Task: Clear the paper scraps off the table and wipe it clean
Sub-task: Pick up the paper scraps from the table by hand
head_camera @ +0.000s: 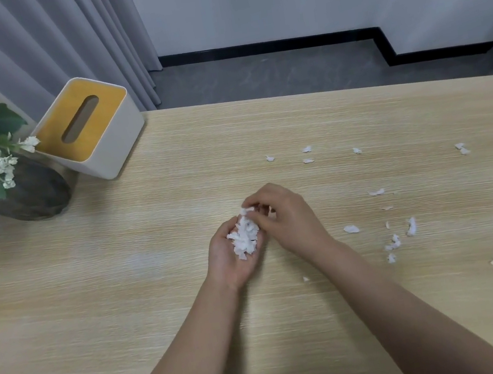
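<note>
Left hand (234,255) lies palm up and cupped above the middle of the pale wood-grain table (93,296), holding a fluffy heap of torn white paper scraps (244,236). Right hand (283,216) pinches one small scrap (246,210) over that heap. Loose ragged scraps (393,243) lie scattered to the right. Far left stand a tissue box (90,128) with a mustard lid and a dark oval vase (25,192) of white flowers.

Bare table (102,311) leftward (vase (26,196), tissue box (97,130) cornered)
</note>
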A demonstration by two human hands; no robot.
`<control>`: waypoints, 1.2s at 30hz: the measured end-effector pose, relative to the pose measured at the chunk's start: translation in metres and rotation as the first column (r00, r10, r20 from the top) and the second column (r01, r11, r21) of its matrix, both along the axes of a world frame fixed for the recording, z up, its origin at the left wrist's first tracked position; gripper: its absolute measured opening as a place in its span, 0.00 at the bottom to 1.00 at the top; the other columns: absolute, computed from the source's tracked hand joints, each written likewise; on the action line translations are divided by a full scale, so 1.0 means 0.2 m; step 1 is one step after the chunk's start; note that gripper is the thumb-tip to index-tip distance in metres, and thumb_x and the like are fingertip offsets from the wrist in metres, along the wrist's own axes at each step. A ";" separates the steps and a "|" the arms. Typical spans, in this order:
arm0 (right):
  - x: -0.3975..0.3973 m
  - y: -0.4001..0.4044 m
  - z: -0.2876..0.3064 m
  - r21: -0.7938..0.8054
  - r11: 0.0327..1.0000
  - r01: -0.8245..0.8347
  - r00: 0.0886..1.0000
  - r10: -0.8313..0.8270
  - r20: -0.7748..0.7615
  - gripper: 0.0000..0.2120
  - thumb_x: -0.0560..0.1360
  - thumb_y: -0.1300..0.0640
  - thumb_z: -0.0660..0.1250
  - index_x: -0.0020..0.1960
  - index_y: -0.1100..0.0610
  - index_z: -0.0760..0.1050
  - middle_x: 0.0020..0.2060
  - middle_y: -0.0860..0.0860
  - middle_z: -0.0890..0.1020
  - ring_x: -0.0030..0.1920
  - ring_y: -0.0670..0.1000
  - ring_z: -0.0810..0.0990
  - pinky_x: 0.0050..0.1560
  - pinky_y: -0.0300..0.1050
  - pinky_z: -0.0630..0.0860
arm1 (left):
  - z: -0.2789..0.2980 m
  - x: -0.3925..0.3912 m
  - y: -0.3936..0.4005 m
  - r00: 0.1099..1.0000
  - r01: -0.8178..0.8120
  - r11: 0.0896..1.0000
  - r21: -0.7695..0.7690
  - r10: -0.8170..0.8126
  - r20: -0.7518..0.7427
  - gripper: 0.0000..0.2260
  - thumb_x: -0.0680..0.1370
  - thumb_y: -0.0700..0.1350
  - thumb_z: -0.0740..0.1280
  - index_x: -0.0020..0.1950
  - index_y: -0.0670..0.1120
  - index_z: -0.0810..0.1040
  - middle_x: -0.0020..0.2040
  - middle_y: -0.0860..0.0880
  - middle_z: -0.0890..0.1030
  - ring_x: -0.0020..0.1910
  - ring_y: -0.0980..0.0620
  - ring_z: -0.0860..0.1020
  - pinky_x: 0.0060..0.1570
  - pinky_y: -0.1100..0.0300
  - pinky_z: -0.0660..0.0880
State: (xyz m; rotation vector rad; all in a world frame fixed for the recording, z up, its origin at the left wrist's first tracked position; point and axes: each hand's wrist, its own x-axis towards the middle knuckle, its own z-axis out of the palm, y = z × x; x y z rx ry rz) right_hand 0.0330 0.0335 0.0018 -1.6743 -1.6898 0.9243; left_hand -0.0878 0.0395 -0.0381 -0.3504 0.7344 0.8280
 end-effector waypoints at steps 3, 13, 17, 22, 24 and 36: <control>-0.04 -0.04 -0.03 0.000 0.996 -0.085 0.996 0.085 0.038 0.07 0.76 0.56 0.66 0.52 0.55 0.80 0.45 0.46 0.78 0.50 0.46 0.73 0.52 0.42 0.69 | -0.04 0.00 -0.01 0.999 0.012 0.999 0.035 -0.014 0.052 0.13 0.56 0.29 0.76 0.37 0.36 0.78 0.35 0.44 0.80 0.34 0.50 0.81 0.36 0.63 0.79; -0.08 -0.14 -0.12 0.151 0.956 -0.251 0.954 0.218 0.207 0.15 0.72 0.48 0.60 0.49 0.52 0.82 0.45 0.48 0.79 0.53 0.47 0.68 0.54 0.45 0.63 | -0.02 0.02 -0.02 0.996 0.067 0.997 0.050 -0.064 -0.065 0.18 0.75 0.39 0.55 0.61 0.37 0.77 0.63 0.41 0.77 0.62 0.46 0.76 0.67 0.55 0.66; -0.02 -0.11 -0.08 0.161 0.966 -0.203 0.976 0.187 0.114 0.14 0.74 0.45 0.62 0.52 0.50 0.81 0.46 0.46 0.79 0.51 0.45 0.70 0.55 0.40 0.64 | -0.04 0.01 0.00 0.993 0.067 0.998 0.018 -0.064 -0.095 0.17 0.77 0.39 0.54 0.60 0.37 0.77 0.54 0.42 0.81 0.56 0.48 0.79 0.61 0.59 0.72; 0.11 0.00 -0.09 0.109 0.991 0.073 0.997 -0.073 -0.004 0.09 0.75 0.52 0.67 0.51 0.55 0.81 0.46 0.47 0.79 0.51 0.47 0.74 0.55 0.39 0.68 | -0.04 0.02 0.01 1.000 -0.003 1.000 0.006 0.003 0.002 0.14 0.73 0.36 0.58 0.53 0.33 0.78 0.53 0.39 0.80 0.49 0.43 0.81 0.51 0.49 0.79; 0.16 0.07 -0.12 0.076 0.987 0.141 0.990 -0.141 0.001 0.08 0.75 0.55 0.68 0.52 0.56 0.81 0.47 0.49 0.80 0.49 0.48 0.75 0.54 0.41 0.70 | -0.04 0.02 0.01 1.000 0.013 0.998 0.053 -0.013 -0.010 0.17 0.70 0.34 0.61 0.56 0.31 0.78 0.59 0.36 0.78 0.54 0.38 0.80 0.56 0.45 0.75; 0.28 0.47 -0.36 -0.094 0.955 0.281 0.947 -0.260 0.189 0.15 0.75 0.56 0.67 0.60 0.60 0.77 0.53 0.56 0.79 0.53 0.53 0.77 0.48 0.38 0.66 | -0.08 -0.05 0.00 0.997 0.031 0.986 0.166 -0.043 0.066 0.30 0.58 0.28 0.74 0.60 0.32 0.76 0.64 0.38 0.76 0.62 0.39 0.75 0.63 0.47 0.70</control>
